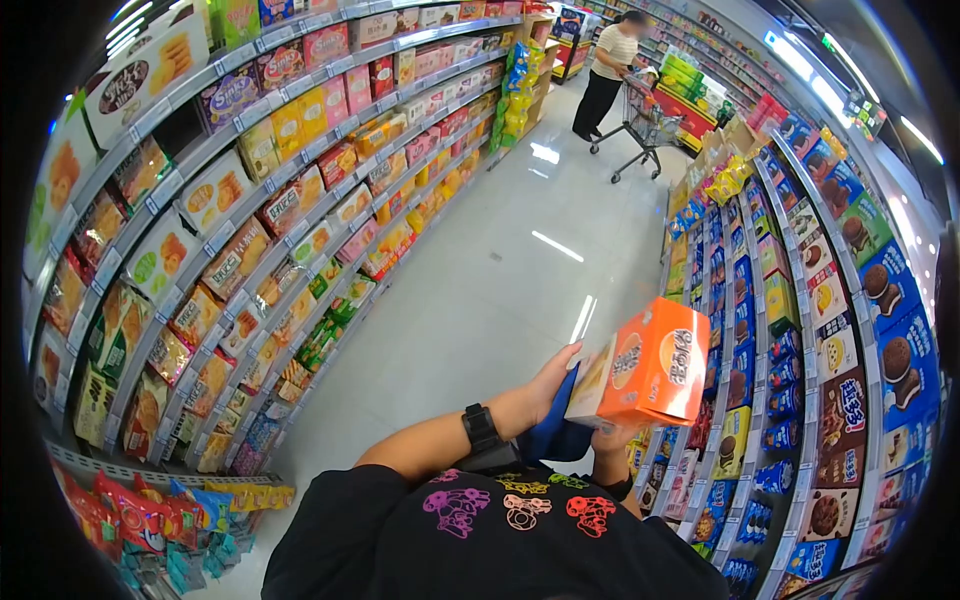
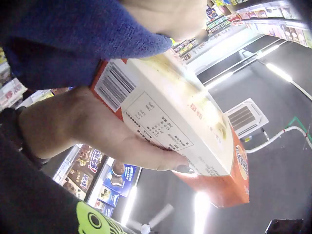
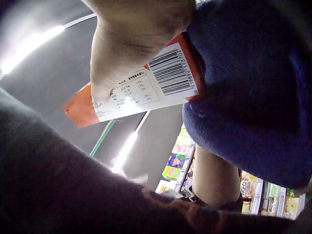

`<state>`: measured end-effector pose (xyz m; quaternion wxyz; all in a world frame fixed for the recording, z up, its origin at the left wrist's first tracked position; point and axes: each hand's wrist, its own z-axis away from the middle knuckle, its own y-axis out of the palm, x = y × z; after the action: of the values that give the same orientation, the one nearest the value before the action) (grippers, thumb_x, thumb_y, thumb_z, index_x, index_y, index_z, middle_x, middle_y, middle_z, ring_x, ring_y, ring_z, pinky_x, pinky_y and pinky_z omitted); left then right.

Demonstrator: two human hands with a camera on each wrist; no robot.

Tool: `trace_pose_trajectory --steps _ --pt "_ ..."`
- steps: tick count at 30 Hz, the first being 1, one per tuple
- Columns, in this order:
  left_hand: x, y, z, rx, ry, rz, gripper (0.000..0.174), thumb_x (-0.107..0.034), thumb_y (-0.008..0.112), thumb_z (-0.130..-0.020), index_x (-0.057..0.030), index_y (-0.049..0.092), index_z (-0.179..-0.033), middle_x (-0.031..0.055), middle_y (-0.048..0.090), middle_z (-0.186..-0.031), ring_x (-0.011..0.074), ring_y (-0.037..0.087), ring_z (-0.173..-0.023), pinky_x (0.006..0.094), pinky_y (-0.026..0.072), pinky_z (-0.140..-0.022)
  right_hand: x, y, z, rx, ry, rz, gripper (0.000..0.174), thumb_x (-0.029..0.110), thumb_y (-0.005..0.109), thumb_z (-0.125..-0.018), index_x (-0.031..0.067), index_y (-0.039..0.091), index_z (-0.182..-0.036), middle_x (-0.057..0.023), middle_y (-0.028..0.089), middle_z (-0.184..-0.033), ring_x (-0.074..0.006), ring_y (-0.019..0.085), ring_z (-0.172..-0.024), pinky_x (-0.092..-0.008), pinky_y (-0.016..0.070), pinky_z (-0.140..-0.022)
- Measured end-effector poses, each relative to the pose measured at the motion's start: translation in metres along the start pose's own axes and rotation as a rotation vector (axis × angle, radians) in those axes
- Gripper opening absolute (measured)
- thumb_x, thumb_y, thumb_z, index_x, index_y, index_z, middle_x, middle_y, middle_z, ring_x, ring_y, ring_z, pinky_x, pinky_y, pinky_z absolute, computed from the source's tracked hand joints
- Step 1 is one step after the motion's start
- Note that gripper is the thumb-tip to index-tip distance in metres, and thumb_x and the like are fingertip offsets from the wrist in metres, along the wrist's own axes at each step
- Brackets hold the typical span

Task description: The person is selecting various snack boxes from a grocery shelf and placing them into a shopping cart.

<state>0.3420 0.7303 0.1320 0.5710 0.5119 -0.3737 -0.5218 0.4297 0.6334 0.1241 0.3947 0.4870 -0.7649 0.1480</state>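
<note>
An orange and cream snack box (image 1: 655, 365), printed with large characters, is held up in front of the body. My right hand (image 1: 612, 438) grips it from below; in the left wrist view the right thumb (image 2: 163, 160) lies along the printed side panel. A barcode (image 3: 171, 70) shows near the end closest to the cloth. My left hand (image 1: 548, 385) holds a dark blue cloth (image 1: 556, 430) beside the box, thumb upward. The cloth hangs below that hand and covers part of the box's near end in the right wrist view, where the right hand (image 3: 131, 44) is nearest the camera.
Shelves of boxed and bagged biscuits (image 1: 240, 260) line the left side. Blue biscuit packs (image 1: 740, 330) fill the right shelf, close to the box. Ahead along the shiny aisle floor (image 1: 480, 260), a person (image 1: 608, 75) stands with a shopping cart (image 1: 640, 125). Hanging snack bags (image 1: 150, 515) are at lower left.
</note>
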Motion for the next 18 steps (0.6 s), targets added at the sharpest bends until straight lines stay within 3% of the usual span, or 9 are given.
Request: trace_pose_trajectory --steps 5,8,11,18 --pt "-0.004 0.004 0.020 0.080 -0.044 0.000 0.073 -0.060 0.040 -0.083 0.0016 0.047 -0.122 0.0185 0.053 -0.120 0.0273 0.055 -0.105 0.0382 0.0391 -0.096 -0.027 -0.004 0.017 -0.011 -0.023 0.014 0.085 0.057 0.053 -0.079 -0.0019 0.023 -0.131 -0.0192 0.040 -0.128 -0.0318 0.047 -0.113 -0.0424 0.0424 -0.092" --pt "-0.013 0.003 0.036 0.075 -0.036 -0.017 0.077 -0.062 0.040 -0.082 0.0022 0.045 -0.124 0.0193 0.051 -0.122 0.0271 0.054 -0.107 0.0379 0.0380 -0.097 -0.054 -0.020 0.031 -0.002 0.049 -0.018 0.082 0.056 0.052 -0.080 -0.0009 0.023 -0.131 -0.0193 0.041 -0.127 -0.0312 0.048 -0.112 -0.0422 0.0429 -0.091" --pt "-0.023 -0.004 0.050 0.084 -0.017 -0.013 0.080 -0.064 0.040 -0.081 0.0028 0.043 -0.125 0.0200 0.049 -0.124 0.0275 0.052 -0.110 0.0382 0.0367 -0.098 -0.022 0.031 0.022 -0.024 0.086 -0.045 0.080 0.055 0.051 -0.081 0.0011 0.022 -0.133 -0.0192 0.041 -0.127 -0.0307 0.048 -0.112 -0.0422 0.0428 -0.091" --pt "-0.047 -0.025 0.069 0.207 -0.007 0.099 0.082 -0.066 0.038 -0.080 -0.0002 0.039 -0.129 0.0202 0.045 -0.128 0.0302 0.049 -0.112 0.0398 0.0345 -0.099 -0.048 0.060 0.042 -0.103 -0.027 0.018 0.079 0.057 0.048 -0.082 0.0005 0.024 -0.132 -0.0188 0.038 -0.129 -0.0306 0.047 -0.113 -0.0419 0.0427 -0.091"
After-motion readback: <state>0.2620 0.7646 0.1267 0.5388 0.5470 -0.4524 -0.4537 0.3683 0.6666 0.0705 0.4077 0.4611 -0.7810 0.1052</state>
